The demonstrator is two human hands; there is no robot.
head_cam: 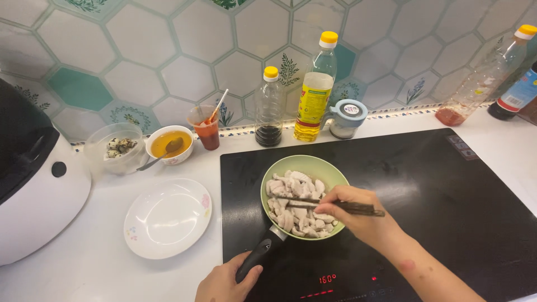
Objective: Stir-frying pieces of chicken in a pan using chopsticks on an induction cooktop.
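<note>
Pan handle (258, 256), black, sits clasped in the left hand (224, 282); beyond it the green pan (296, 165) on the cooktop (447, 190) holds pale, likely soft, slippery meat slices (296, 207), best lifted at their middles by chopsticks (335, 206) pinched in the right hand (358, 215)

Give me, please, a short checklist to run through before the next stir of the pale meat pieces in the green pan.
1. Left hand grips the pan's black handle: ok.
2. Right hand holds the dark wooden chopsticks, tips over the pale meat pieces: ok.
3. Small light-green pan sits fully on the black glass cooktop: ok.
4. Cooktop's red display is lit: ok.
5. Whether the meat is cooked through: cannot tell; it looks pale.
6. Empty white round plate waits left of the pan on the white counter: ok.
</note>
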